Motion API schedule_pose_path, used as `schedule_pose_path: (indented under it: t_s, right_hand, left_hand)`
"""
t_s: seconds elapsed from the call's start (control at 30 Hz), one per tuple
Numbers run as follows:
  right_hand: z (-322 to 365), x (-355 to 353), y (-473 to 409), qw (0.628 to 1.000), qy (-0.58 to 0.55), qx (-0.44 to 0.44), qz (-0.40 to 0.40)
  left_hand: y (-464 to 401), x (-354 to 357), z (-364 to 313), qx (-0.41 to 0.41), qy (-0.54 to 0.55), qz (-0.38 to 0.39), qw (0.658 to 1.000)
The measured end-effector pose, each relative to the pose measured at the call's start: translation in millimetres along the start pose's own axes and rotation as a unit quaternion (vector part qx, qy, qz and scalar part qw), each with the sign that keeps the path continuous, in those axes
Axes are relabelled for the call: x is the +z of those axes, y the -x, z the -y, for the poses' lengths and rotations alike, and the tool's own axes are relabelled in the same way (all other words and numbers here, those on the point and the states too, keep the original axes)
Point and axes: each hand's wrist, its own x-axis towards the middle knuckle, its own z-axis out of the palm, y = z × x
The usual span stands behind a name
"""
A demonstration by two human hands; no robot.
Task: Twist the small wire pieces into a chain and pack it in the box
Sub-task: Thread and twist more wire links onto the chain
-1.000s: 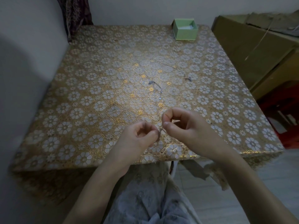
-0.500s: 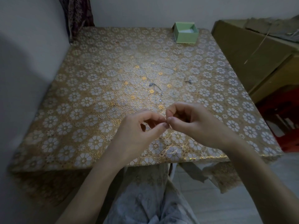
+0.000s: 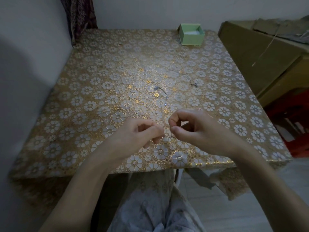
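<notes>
Head view: left hand (image 3: 142,133) and right hand (image 3: 192,129) each pinch the fine wire (image 3: 167,136) with curled fingers; recommend short, tight twists close to the joint.

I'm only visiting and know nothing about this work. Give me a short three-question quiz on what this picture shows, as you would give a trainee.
1. True or false: the green box stands open at the far edge of the table.
2. Multiple choice: the left hand and right hand are
A. flat on the table
B. close together near the table's front edge, fingers curled, a thin wire piece between them
C. reaching into the box
3. Fill in: loose wire pieces lie near the table's ______.

Key: 1 true; 2 B; 3 middle.
</notes>
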Motion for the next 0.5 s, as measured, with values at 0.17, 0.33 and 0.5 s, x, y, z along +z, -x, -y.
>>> schedule_pose_path:
  t_s: [0.17, 0.33, 0.5]
  right_hand:
    - [-6, 2, 2, 0.999, -0.04, -0.005, -0.006]
    - [-8, 9, 0, 0.998, -0.054, -0.015, -0.035]
    - [-8, 15, -1, 0.997, -0.03, -0.003, -0.065]
  left_hand:
    - [2, -2, 6, 0.013, 0.066, 0.046, 0.997]
    - [3, 5, 7, 0.035, 0.03, -0.006, 0.999]
    - [0, 12, 9, 0.031, -0.016, -0.072, 0.997]
